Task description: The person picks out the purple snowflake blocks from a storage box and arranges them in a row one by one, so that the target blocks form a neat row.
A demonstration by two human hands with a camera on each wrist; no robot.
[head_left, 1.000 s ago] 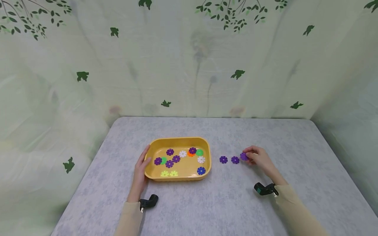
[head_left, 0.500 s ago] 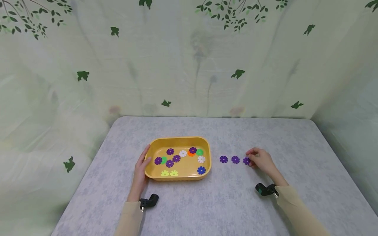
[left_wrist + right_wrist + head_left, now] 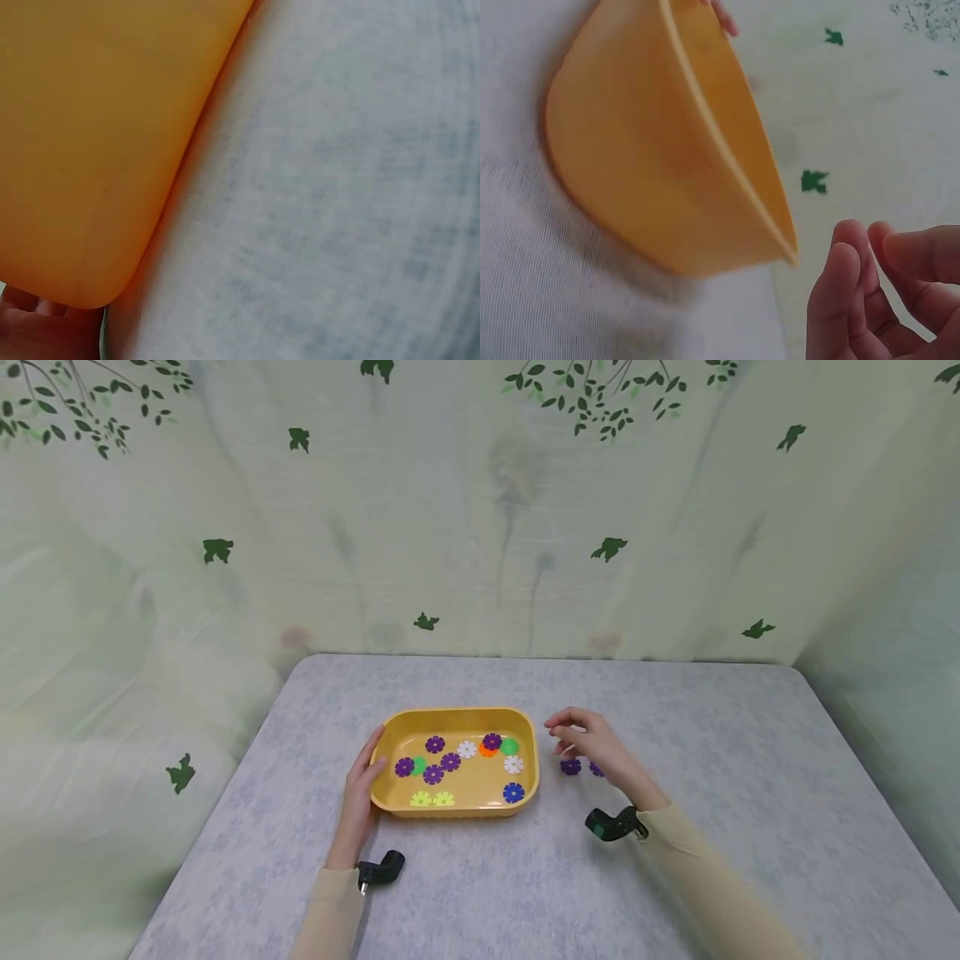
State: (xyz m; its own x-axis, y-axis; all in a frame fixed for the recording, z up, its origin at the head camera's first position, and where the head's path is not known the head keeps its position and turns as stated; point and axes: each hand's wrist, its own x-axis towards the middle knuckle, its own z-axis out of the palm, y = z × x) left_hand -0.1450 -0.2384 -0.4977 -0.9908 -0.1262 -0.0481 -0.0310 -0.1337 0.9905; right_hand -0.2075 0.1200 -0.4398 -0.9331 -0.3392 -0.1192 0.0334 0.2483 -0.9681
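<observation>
My left hand [image 3: 362, 787] holds the left end of a yellow plastic tray [image 3: 480, 803], thumb at the rim and fingers along the outside. In the left wrist view, some fingers [image 3: 45, 324] show by the tray's lower corner. Flat flower-shaped discs lie inside: several purple ones, two white discs, two yellow discs, a blue disc [image 3: 513, 792] and an orange one, along with green round pieces. Just right of the tray, my right hand [image 3: 592, 745] hovers with loosely bent fingers and nothing between them. Under it are two purple discs [image 3: 571, 767] on the table, one partly covered.
The grey mottled tabletop [image 3: 480, 893] runs back to a pale curtain [image 3: 465, 527] printed with leaves and green birds. Black wrist cameras sit on both wrists, the right one [image 3: 611, 825] just above the table.
My right hand set a third purple disc at the right end of the row, let go, and moved left toward the tray. Its arm now hides that disc. The left hand stays on the tray.
</observation>
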